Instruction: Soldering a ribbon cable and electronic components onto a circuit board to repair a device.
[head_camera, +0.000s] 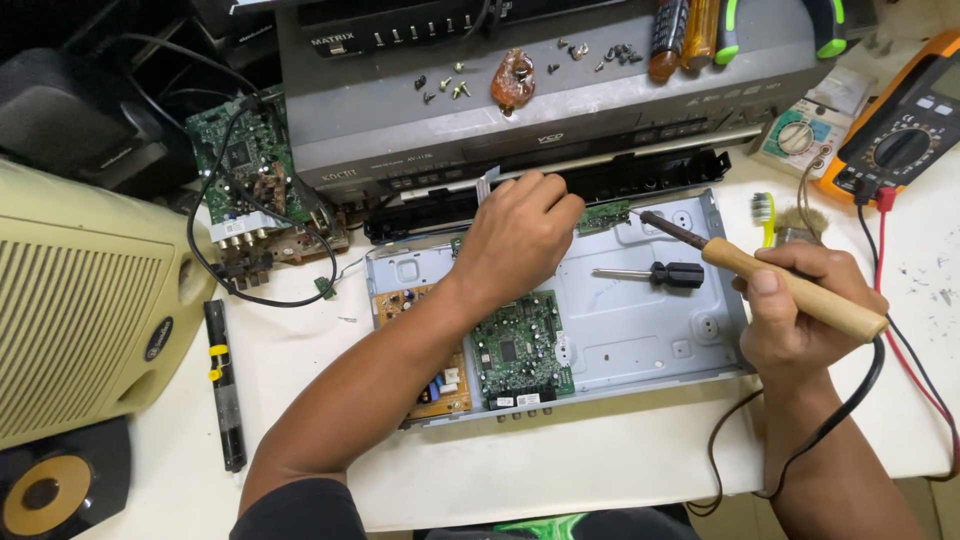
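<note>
right hand (795, 300) grips soldering iron (760, 272) angled toward small board (604, 216) under left hand (520, 235).

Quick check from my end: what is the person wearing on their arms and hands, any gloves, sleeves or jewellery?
Both hands are bare: no gloves, rings, watch or wristband show on the left hand or the right hand. Both forearms are uncovered too. The only clothing in view is a dark short sleeve on the left upper arm, at the bottom edge of the picture. The right arm leaves the picture before any sleeve shows.
</note>
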